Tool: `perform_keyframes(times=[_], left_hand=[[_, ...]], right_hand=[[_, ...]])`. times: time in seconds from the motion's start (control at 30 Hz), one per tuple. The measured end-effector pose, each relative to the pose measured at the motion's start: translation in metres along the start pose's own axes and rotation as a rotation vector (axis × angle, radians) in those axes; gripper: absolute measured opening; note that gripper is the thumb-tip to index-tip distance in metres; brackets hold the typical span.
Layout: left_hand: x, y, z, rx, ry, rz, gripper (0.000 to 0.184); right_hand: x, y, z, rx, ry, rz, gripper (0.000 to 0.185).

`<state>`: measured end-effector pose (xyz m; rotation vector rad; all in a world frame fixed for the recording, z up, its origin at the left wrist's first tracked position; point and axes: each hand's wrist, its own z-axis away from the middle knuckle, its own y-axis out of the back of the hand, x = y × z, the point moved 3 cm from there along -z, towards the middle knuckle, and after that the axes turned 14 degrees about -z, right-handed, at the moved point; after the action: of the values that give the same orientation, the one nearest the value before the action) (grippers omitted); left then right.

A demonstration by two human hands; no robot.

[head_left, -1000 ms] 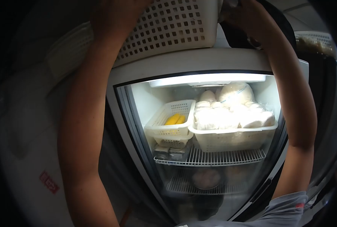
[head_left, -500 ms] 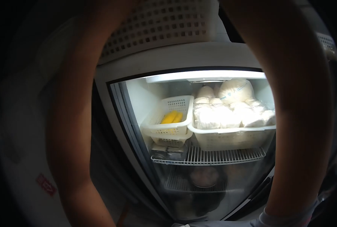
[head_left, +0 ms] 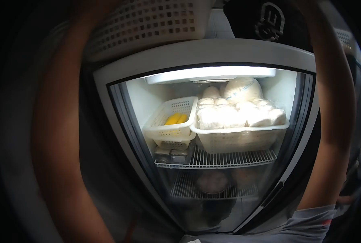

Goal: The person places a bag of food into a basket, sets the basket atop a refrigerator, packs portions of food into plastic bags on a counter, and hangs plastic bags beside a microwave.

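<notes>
I have 2 raised arms on my feed, 1 at each side of the fridge (head_left: pixel 204 50). The basket (head_left: pixel 148 26) is at the top left of the fridge, tilted in my view and cut by the upper edge. The left hand (head_left: pixel 101 6) is in shadow beside the basket, also partly cut; I cannot tell how far its fingers are open or whether they hold the basket. The right arm (head_left: pixel 334 109) passes by the right side of the black item (head_left: pixel 245 20), which bears a pale print. The right hand is outside my view; I cannot tell its finger opening or any hold. Through the glass, I see 2 racks. The upper rack (head_left: pixel 229 159) carries a tub (head_left: pixel 237 141) of white packs (head_left: pixel 229 116) and, just left of it, a tray (head_left: pixel 172 131) with yellow items (head_left: pixel 176 118).
</notes>
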<state>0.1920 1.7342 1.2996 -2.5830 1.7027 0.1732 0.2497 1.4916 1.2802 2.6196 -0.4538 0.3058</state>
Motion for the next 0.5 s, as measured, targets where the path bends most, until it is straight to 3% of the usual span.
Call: perform_keyframes(times=[0.07,0.1,0.13,0.2,0.23,0.3,0.33,0.43,0.47,0.5], left_hand=[[0.003,-0.002,0.002,0.022,-0.005,-0.037,0.073],[0.0,0.001,0.005,0.045,-0.016,-0.078,0.072],[-0.004,0.009,0.01,0.044,0.0,-0.124,0.072],[-0.008,0.023,0.021,-0.098,-0.12,0.35,0.069],[-0.022,0.029,0.021,-0.096,-0.105,0.314,0.069],[-0.064,0.038,0.015,-0.042,0.112,0.507,0.065],[-0.083,0.038,0.016,-0.041,0.122,0.472,0.065],[-0.129,0.012,0.03,-0.154,0.318,0.214,0.06],[-0.138,0.0,0.036,-0.206,0.242,0.065,0.059],[-0.146,-0.012,0.041,-0.26,0.167,-0.081,0.058]], right_hand=[[-0.01,-0.002,0.006,-0.199,-0.34,0.006,0.06],[0.001,-0.015,0.005,-0.093,-0.375,0.082,0.072],[-0.004,-0.026,0.009,-0.028,-0.357,-0.021,0.076],[0.023,-0.048,0.001,0.16,-0.271,-0.055,0.078],[0.012,-0.05,-0.003,0.16,-0.246,-0.086,0.078],[-0.009,-0.049,-0.003,0.182,-0.303,-0.047,0.071],[-0.011,-0.055,-0.01,0.261,-0.387,0.032,0.06],[-0.035,-0.051,-0.017,0.207,-0.472,0.112,0.054],[-0.051,-0.061,-0.011,0.378,-0.275,0.334,0.048],[-0.059,-0.062,-0.009,0.377,-0.267,0.319,0.048]])
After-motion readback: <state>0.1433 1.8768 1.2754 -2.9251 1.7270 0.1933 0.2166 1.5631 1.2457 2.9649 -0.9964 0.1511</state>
